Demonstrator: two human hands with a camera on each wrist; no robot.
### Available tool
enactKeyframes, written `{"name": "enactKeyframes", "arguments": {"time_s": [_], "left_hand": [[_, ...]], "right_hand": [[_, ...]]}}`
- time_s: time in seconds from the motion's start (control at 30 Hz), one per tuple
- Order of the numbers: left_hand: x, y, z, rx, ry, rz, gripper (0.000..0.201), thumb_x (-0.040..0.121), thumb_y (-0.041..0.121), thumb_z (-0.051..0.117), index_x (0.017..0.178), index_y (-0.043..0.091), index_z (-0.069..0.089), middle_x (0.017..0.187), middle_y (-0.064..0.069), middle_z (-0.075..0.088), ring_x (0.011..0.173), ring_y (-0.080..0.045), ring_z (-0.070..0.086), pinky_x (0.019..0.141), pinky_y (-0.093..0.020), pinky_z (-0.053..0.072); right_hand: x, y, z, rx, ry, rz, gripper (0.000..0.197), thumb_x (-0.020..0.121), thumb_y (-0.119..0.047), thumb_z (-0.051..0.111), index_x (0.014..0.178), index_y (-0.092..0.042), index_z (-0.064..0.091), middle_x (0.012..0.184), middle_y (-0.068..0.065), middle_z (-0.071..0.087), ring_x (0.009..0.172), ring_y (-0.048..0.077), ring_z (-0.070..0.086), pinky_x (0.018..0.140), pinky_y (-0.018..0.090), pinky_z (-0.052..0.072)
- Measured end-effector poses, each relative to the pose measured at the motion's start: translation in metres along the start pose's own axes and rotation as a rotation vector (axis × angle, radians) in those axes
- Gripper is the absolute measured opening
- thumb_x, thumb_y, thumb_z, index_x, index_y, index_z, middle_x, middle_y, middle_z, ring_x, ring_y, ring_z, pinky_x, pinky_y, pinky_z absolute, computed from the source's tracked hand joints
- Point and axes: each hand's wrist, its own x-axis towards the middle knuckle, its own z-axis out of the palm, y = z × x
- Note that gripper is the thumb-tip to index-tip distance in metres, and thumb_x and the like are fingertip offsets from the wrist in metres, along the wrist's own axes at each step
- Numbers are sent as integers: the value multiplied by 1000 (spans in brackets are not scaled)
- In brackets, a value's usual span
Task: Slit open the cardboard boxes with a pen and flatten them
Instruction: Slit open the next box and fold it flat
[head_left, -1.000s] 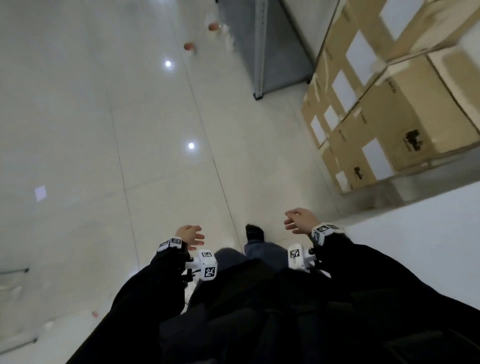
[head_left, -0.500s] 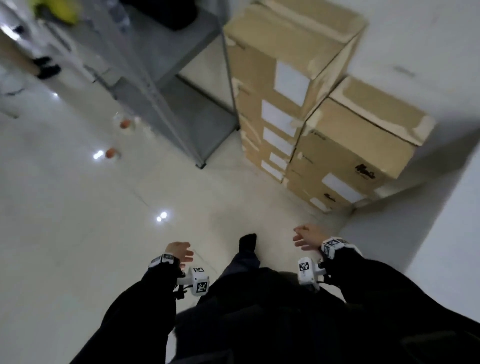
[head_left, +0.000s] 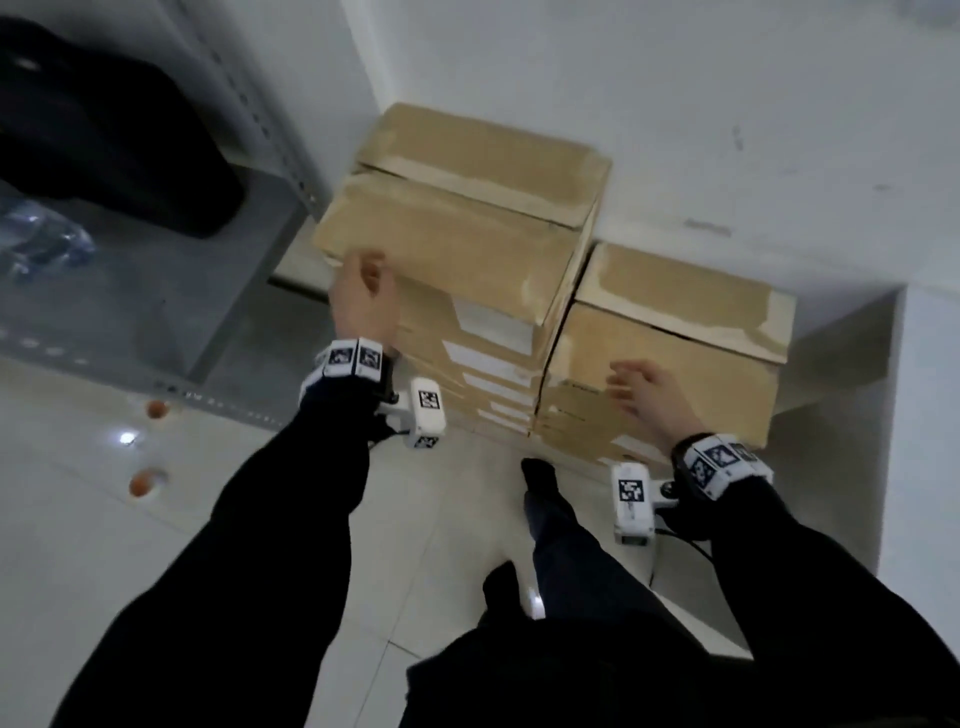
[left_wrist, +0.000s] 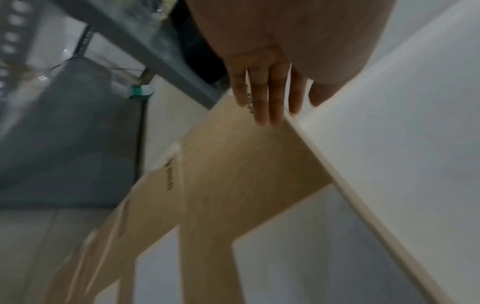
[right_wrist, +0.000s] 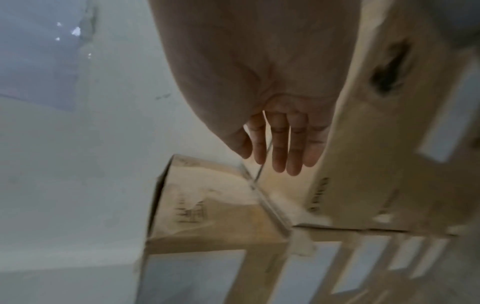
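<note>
Leftmost, at nine o'clock in the head view, a grey metal rack (head_left: 171, 332) holds a black bag (head_left: 109, 140); two small orange blobs (head_left: 148, 441) lie on the glossy pale floor (head_left: 104, 571) below it, too small to identify. Toward the centre, the left hand (head_left: 363, 296) reaches the near left corner of the tall stack's (head_left: 467, 332) top box (head_left: 457, 228); the left wrist view shows its fingers (left_wrist: 262, 96) straight and together, tips at the box edge, grasping nothing, though contact is uncertain. At twelve o'clock this top box sits against the white wall (head_left: 675, 104), its lid seam sealed with pale tape. At two o'clock a shorter stack (head_left: 665, 374) stands just beside it, also taped, with white labels on the fronts. The right hand (head_left: 649, 395) hovers in front of that stack with fingers (right_wrist: 285, 148) extended and relaxed, empty. No pen shows anywhere. The boxes are plain brown corrugated card, matte, square-edged and stiff; sealed, they look bulky, and their weight cannot be judged. Probably the best hold is two flat palms on opposite sides, or fingers under the bottom edges, since smooth card and tape may slip. Corners would crush under a hard pinch.
</note>
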Motion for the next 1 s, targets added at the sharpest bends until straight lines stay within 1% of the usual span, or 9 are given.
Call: {"name": "enactKeyframes", "arguments": {"time_s": [0.1, 0.2, 0.27, 0.37, 0.43, 0.57, 0.73, 0.9, 1.0], "left_hand": [[56, 18, 9, 226, 138, 23, 38, 86, 35, 56, 113, 9, 57, 109, -9, 57, 101, -26, 53, 91, -34, 37], [99, 23, 20, 501, 89, -176, 66, 81, 53, 55, 129, 9, 47, 135, -15, 45, 127, -32, 38, 105, -42, 26], [117, 23, 24, 560, 7, -270, 85, 79, 69, 47, 138, 7, 40, 142, -18, 41, 132, -35, 36, 108, -45, 24], [132, 27, 22, 564, -137, -318, 97, 78, 79, 37, 143, 7, 33, 139, -21, 47, 125, -40, 47, 102, -46, 35], [138, 26, 16, 588, -206, -325, 96, 79, 80, 38, 140, 7, 39, 134, -24, 51, 120, -42, 51, 97, -44, 40], [146, 25, 9, 565, -272, -379, 100, 69, 86, 44, 137, 12, 46, 135, -20, 52, 121, -39, 51, 98, -43, 40], [131, 38, -7, 463, -308, -357, 86, 76, 76, 49, 129, 9, 55, 129, -19, 57, 116, -37, 54, 95, -40, 42], [65, 57, -35, 358, -185, -274, 72, 86, 65, 48, 130, 7, 51, 133, -19, 53, 121, -37, 49, 96, -38, 38], [13, 66, -51, 227, -174, -228, 69, 89, 60, 49, 132, 7, 47, 135, -18, 51, 123, -35, 48, 96, -37, 36]], "right_hand": [[32, -56, 25, 70, -44, -10, 42, 96, -40, 48, 130, -15, 43, 131, 5, 49, 114, 22, 51, 89, 39, 47], [57, -101, 53, 187, -99, 83, 75, 88, -60, 49, 148, -34, 13, 152, 1, 26, 134, 28, 33, 100, 53, 35], [71, -115, 69, 293, -106, 96, 89, 82, -63, 54, 149, -33, 3, 153, 0, 26, 136, 28, 32, 108, 52, 31], [80, -118, 84, 355, -135, 99, 104, 69, -71, 59, 148, -40, 0, 150, 0, 32, 130, 27, 42, 107, 51, 36], [82, -116, 87, 341, -125, 101, 96, 75, -72, 53, 147, -44, -3, 150, 1, 33, 128, 26, 44, 106, 51, 37], [86, -113, 88, 348, -113, 82, 100, 64, -79, 50, 145, -49, 1, 148, 2, 36, 126, 28, 47, 104, 51, 41], [81, -117, 72, 378, -96, 41, 78, 86, -60, 51, 149, -38, 9, 142, 2, 44, 117, 25, 55, 97, 50, 48], [34, -117, 42, 345, -83, -117, 52, 93, -48, 48, 140, -31, 34, 121, 1, 62, 103, 19, 65, 78, 37, 57], [-12, -101, 17, 359, -37, -193, 44, 94, -45, 48, 134, -25, 43, 113, 2, 66, 95, 16, 67, 68, 29, 57]]}}
